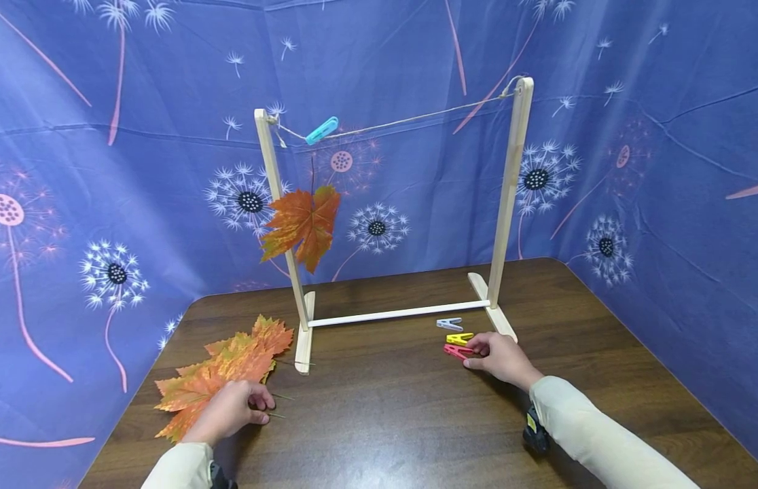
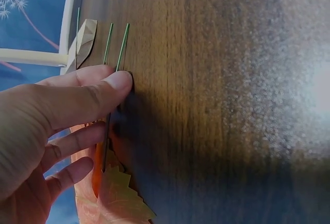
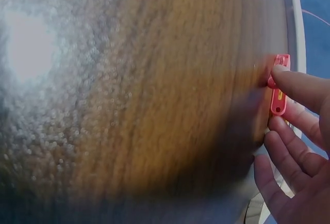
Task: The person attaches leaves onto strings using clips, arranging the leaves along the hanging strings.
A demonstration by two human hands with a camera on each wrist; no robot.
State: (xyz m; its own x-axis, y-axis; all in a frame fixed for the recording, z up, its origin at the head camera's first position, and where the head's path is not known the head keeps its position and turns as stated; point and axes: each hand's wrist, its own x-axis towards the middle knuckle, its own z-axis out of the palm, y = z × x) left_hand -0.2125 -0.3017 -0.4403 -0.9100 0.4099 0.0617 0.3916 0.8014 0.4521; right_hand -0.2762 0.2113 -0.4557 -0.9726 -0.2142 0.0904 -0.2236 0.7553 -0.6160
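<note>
At the left of the table lies a pile of orange-yellow artificial maple leaves [image 1: 232, 363] with thin stems. My left hand [image 1: 235, 411] is over its near side and pinches a leaf stem [image 2: 122, 48] between thumb and forefinger. On the right, my right hand [image 1: 504, 356] pinches a red clothespin [image 3: 279, 100], thumb on its near face; the other fingers are spread loosely. Just behind it lie a yellow clothespin [image 1: 458, 337] and a pale grey clothespin [image 1: 449, 324]. A blue clothespin [image 1: 322, 130] sits on the string, with an orange maple leaf [image 1: 308, 224] hanging beneath it.
A wooden frame [image 1: 510, 197] stands at the back of the brown table [image 1: 379, 407], with a slack string [image 1: 416, 121] between its posts and a white bar [image 1: 397, 314] low down. Blue dandelion-patterned cloth [image 1: 391, 61] hangs behind and around the table.
</note>
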